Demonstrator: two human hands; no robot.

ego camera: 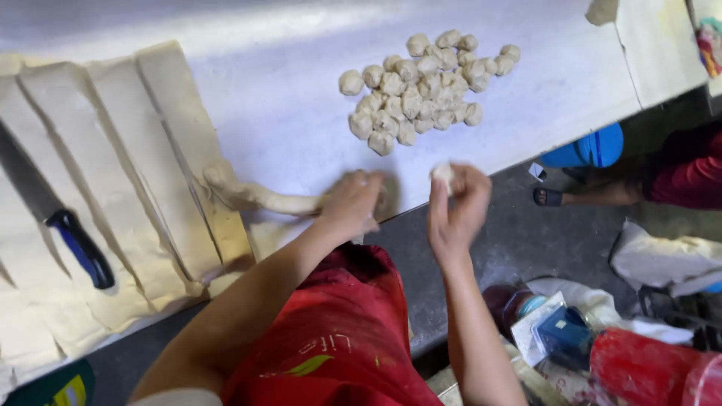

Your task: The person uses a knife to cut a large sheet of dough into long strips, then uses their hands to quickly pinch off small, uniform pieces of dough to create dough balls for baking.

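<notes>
Dough rope (263,199) lies along the near edge of our floured table (301,98), and our left hand (352,204) presses flat on its end — fingers spread, nothing gripped. Our right hand (456,207) has its grip pinched shut on a small dough piece (442,173), held just off the table edge. Further back sits a pile of dough balls (421,90). Off to the left — cut dough strips (113,173) with a blue-handled knife (56,214) lying on them.

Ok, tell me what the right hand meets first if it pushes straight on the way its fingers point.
The right hand, pinching a small dough piece, points up the floured table. Straight on, it would probably first meet the pile of dough balls, at its near edge; depth is hard to judge.
</notes>
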